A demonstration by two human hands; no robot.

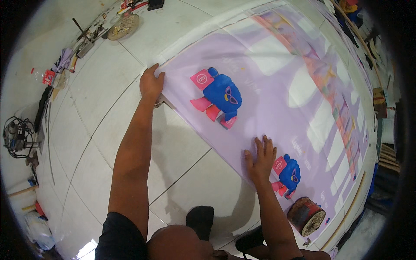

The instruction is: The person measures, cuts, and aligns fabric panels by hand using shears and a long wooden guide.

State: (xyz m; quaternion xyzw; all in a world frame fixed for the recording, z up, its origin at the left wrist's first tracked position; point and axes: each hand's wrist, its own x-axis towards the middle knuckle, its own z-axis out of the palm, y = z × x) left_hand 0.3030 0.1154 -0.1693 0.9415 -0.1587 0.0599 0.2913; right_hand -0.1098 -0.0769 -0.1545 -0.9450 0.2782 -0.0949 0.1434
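Observation:
A large lilac printed sheet (268, 108) lies spread over the tiled floor, with blue cartoon figures, pink shapes and white patches on it. At its far left corner, my left hand (151, 84) is closed on the edge, with the thumb toward the print. The fingertips there are partly hidden. My right hand (261, 162) rests flat on the sheet near its front edge, fingers spread, beside the smaller blue figure (289, 175). A rusty round can (306, 216) lies on the sheet to the right of that forearm. Part of a small object (159, 103) shows under my left wrist.
At the far left sit a round plate of debris (124, 27), a plastic bottle (53, 79) and loose tools. A wire-caged device (19, 134) stands by the left wall. Along the right run a wooden stick (345, 212) and a small wooden block (379, 102). My foot (200, 221) is on the tiles.

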